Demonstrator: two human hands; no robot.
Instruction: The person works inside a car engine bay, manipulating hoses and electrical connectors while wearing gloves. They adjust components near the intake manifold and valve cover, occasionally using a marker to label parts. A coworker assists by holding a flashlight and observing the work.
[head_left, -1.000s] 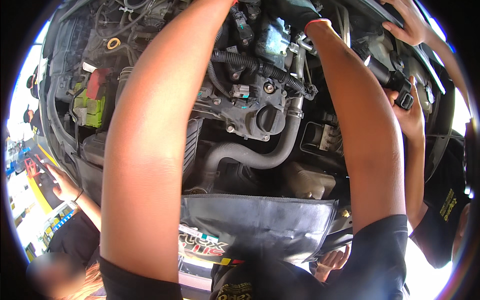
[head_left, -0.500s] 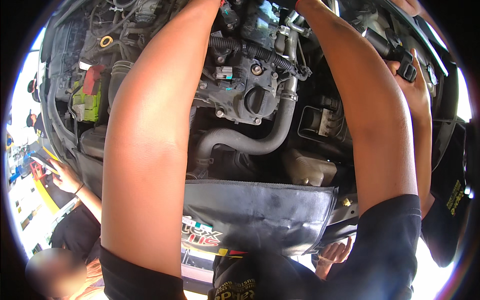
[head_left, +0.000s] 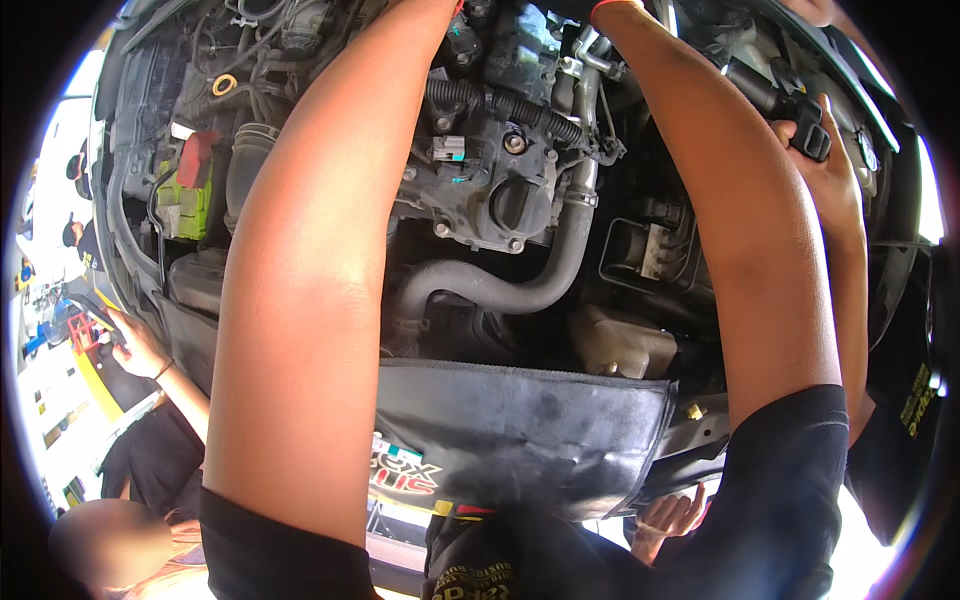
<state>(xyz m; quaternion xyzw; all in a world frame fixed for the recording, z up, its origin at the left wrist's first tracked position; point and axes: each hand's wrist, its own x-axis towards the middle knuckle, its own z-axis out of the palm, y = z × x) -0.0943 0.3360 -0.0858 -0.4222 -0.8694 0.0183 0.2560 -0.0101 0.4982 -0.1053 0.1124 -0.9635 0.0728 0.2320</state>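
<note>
Both my forearms reach up over an open car engine bay. My hands lie beyond the top edge, so neither they nor anything they may hold shows. Between my arms is the dark engine cover with a round black oil filler cap (head_left: 511, 206). A ribbed black wiring conduit (head_left: 455, 92) crosses it near my left forearm. From the engine, a thick grey coolant hose (head_left: 500, 288) curves down and left. Along the metal pipe (head_left: 587, 100) above it, my right wrist is the nearest part of me.
A black fender cover (head_left: 520, 425) hangs over the front edge. At right, another person's hand (head_left: 825, 170) holds a black cylindrical tool (head_left: 800, 125). A co-worker's hand (head_left: 140, 345) at left holds a dark flat device. A translucent reservoir (head_left: 622, 340) sits near my right arm.
The view has shifted slightly, and my left forearm sits a little further right. Fingers of the other person's hand at lower right have moved. My hands stay beyond the top edge.
</note>
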